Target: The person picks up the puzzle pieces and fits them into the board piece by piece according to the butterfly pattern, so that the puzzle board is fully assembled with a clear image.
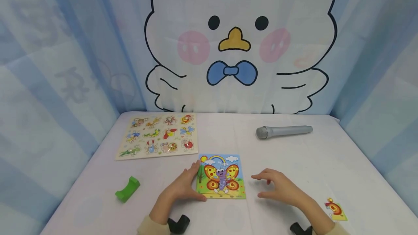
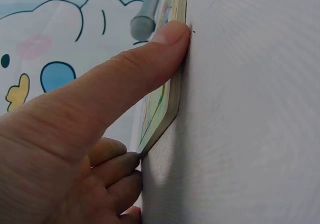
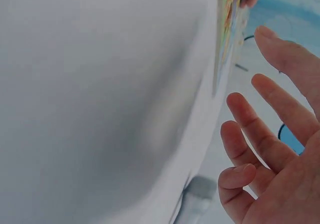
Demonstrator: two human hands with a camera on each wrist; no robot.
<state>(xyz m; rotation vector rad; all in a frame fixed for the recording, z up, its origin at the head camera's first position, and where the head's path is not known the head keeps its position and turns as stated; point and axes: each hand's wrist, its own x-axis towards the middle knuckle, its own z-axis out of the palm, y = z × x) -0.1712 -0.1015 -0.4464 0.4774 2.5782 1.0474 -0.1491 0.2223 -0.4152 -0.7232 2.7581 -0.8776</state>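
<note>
A square butterfly jigsaw puzzle (image 1: pixel 222 177) lies flat on the table in the head view. My left hand (image 1: pixel 184 184) holds it at its left side, the thumb on the near edge by the corner and the fingertips at the upper left edge. In the left wrist view the thumb (image 2: pixel 172 34) presses against the board's edge, and the other fingers bend beside its corner. My right hand (image 1: pixel 279 188) hovers to the right of the puzzle, apart from it, fingers loosely spread with nothing between them.
A wooden insect peg board (image 1: pixel 160 135) lies at the back left, a grey microphone (image 1: pixel 284 131) at the back right. A green arch block (image 1: pixel 127 189) is left of my left hand. One loose puzzle piece (image 1: pixel 336 209) lies beyond my right forearm. A printed curtain (image 1: pixel 241 97) hangs behind the table.
</note>
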